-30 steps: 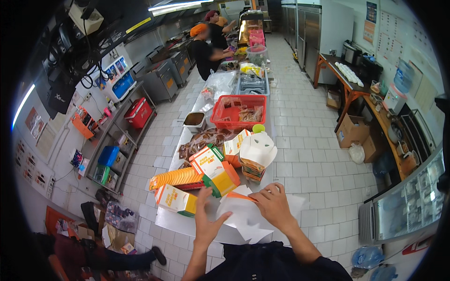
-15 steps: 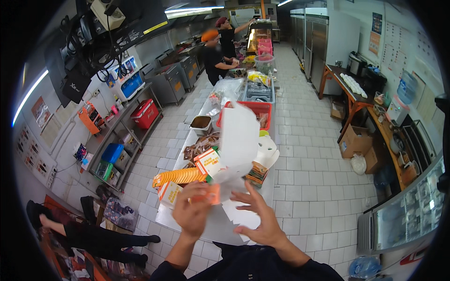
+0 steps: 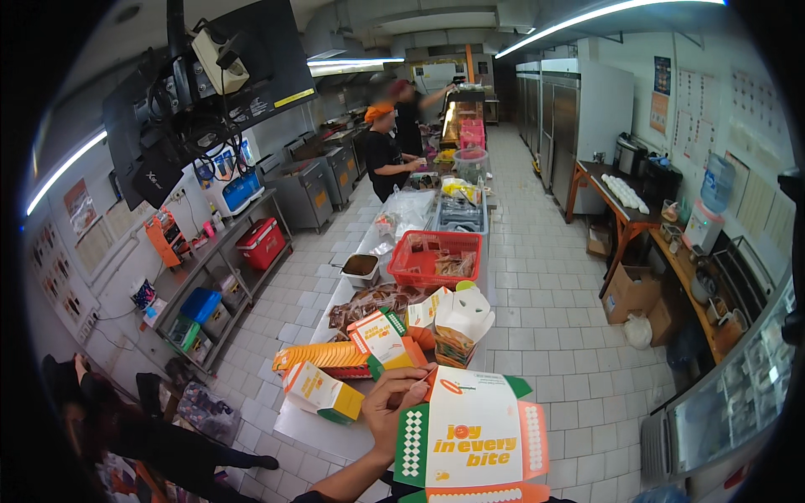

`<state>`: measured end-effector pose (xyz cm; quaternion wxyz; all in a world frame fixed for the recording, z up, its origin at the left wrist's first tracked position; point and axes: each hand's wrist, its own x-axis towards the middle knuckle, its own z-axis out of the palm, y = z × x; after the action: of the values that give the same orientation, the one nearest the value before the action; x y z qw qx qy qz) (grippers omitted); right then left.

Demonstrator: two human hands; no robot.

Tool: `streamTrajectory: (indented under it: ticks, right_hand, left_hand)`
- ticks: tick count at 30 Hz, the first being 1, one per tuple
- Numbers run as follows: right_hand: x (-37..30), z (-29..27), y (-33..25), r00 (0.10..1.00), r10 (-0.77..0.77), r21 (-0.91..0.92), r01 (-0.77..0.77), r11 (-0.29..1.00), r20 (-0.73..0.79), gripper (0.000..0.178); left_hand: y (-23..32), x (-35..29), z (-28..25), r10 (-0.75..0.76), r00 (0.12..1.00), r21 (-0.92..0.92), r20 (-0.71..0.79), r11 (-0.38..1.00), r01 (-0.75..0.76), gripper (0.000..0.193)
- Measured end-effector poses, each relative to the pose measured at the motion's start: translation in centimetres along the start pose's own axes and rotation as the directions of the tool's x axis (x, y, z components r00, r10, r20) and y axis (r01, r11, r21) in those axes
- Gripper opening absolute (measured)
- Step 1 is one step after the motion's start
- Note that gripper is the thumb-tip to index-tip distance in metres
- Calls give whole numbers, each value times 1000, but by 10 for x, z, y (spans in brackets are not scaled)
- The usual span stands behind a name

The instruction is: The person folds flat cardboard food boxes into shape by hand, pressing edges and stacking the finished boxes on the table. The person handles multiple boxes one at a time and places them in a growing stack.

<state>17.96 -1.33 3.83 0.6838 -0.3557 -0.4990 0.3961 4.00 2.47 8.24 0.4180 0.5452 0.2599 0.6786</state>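
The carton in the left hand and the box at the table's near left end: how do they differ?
The carton looks flat, its flaps spread; the box is folded into shape. The left hand holds the carton; the box rests on the table. Both have white panels with yellow-orange lettering and green parts.

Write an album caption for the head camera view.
Left hand holding an unfolded white, orange and green carton; red basket on the table beyond.

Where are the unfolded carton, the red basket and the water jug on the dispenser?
Unfolded carton [image 3: 476, 422]: head view, on its white panel.
Red basket [image 3: 429, 278]: head view, on its near wall.
Water jug [image 3: 716, 194]: head view, mid-body.
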Motion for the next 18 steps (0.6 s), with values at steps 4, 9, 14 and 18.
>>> streamTrajectory:
  ticks: [4, 9, 14, 18]
  right_hand:
    - [-8, 2, 4, 998, -56, -14, 55, 998, -42, 61]
    - [-12, -6, 5, 992, -100, -32, 97, 995, -73, 61]
    - [-16, -11, 0, 985, -136, -56, 131, 990, -106, 61]
    - [-21, -15, -3, 973, -188, -79, 178, 981, -133, 62]
  left_hand:
    - [-1, 6, -1, -8, 996, 51, 91, 999, 3, 5]
    - [8, 16, -24, -30, 933, 238, 359, 969, -60, 12]
    - [12, 10, -30, -94, 888, 266, 451, 964, -32, 14]
    - [6, 0, -22, -34, 906, 140, 423, 990, -28, 14]
